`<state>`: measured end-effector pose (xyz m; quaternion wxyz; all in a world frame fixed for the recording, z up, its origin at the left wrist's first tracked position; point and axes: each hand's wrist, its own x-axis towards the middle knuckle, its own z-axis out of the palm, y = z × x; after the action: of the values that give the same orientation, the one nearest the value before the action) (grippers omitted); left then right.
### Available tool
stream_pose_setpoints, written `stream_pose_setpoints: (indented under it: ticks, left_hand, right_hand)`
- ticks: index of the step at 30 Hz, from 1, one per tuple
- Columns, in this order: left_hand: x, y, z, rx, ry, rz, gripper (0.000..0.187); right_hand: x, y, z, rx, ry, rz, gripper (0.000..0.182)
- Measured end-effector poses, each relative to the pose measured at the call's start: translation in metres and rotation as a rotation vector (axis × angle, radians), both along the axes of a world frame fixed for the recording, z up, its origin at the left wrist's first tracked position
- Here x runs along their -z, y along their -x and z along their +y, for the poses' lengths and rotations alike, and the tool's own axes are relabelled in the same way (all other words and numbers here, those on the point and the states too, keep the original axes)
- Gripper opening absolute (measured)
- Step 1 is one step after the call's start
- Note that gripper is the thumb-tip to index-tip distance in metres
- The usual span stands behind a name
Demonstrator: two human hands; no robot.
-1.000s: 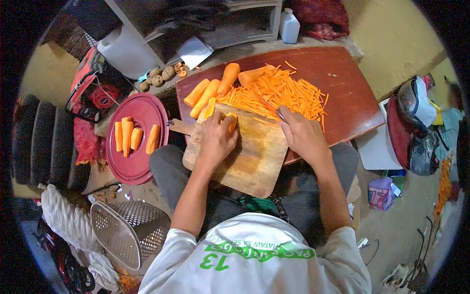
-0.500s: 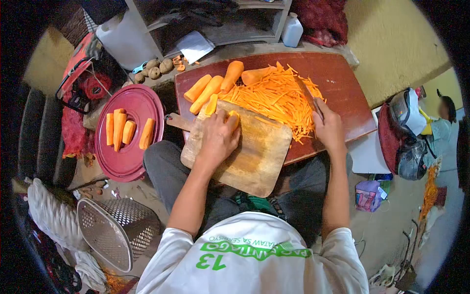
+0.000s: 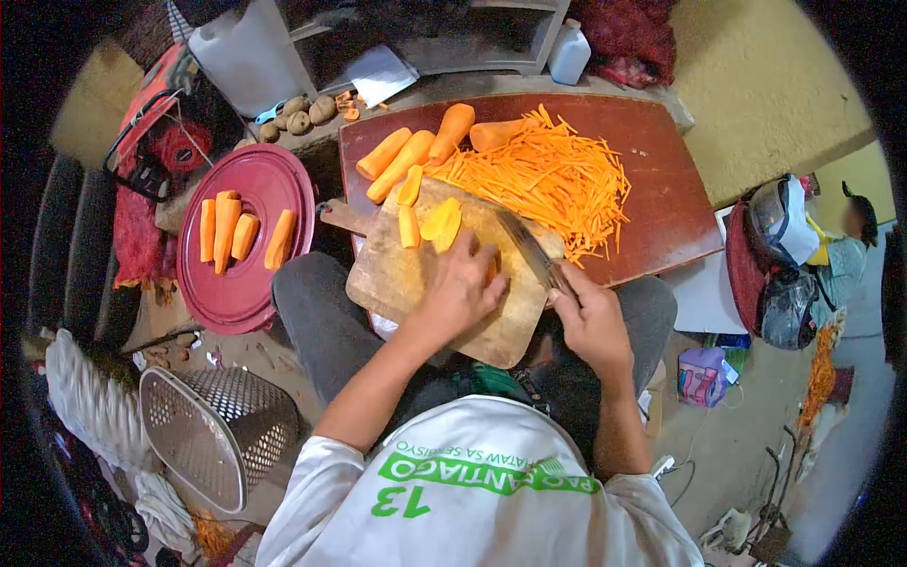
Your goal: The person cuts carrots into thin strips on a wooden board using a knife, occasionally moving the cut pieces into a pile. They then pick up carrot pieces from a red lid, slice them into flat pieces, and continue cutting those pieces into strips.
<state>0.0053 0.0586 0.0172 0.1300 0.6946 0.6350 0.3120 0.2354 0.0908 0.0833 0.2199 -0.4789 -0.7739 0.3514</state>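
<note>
My right hand (image 3: 593, 321) is wrapped around the handle of a kitchen knife (image 3: 529, 248), whose blade lies slantwise over the upper right of a wooden chopping board (image 3: 392, 279). My left hand (image 3: 465, 288) rests low over the board's middle, its bent fingers apart. Just beyond its fingertips are flat carrot slices (image 3: 441, 224), overlapping one another. Two narrower carrot pieces (image 3: 409, 227) sit left of them. Past the board spreads a heap of carrot strips (image 3: 557, 180), and whole peeled carrots (image 3: 402, 165) lie at its left.
The board sits on my lap against a red-brown table (image 3: 661, 180). To the left, a round maroon lid (image 3: 198, 293) bears several carrots. A perforated basket (image 3: 203, 439) lies tipped on the floor. Brown potatoes (image 3: 298, 123) and a white bottle (image 3: 569, 52) are behind.
The knife has come from the strip heap back over the board. My left hand has shifted right and nearer to me, off the carrot pieces, and the slices now show.
</note>
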Motion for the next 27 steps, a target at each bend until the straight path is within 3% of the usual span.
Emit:
stream_pose_setpoints:
  ticks: [7, 10, 18, 21, 25, 27]
  left_hand:
    - [0.013, 0.004, -0.021, 0.181, -0.005, -0.125, 0.047]
    - [0.012, 0.009, -0.020, 0.207, 0.069, -0.236, 0.039]
    - [0.017, 0.002, -0.013, 0.261, -0.076, -0.025, 0.039]
    - [0.015, -0.002, -0.012, 0.252, -0.153, 0.041, 0.039]
    - [0.013, -0.001, -0.010, 0.265, -0.159, 0.188, 0.035]
    - [0.011, -0.003, -0.010, 0.269, -0.152, 0.220, 0.033]
  right_hand:
    - [0.002, 0.021, -0.005, -0.170, 0.041, -0.103, 0.036]
    - [0.002, 0.027, -0.005, -0.198, 0.055, -0.087, 0.037]
    - [-0.006, 0.022, -0.022, -0.050, 0.168, 0.041, 0.041]
    - [0.002, 0.010, -0.036, -0.125, 0.052, 0.044, 0.045]
    - [-0.006, -0.005, -0.056, -0.158, 0.156, -0.221, 0.056]
    - [-0.011, -0.008, -0.063, -0.138, 0.129, -0.224, 0.055]
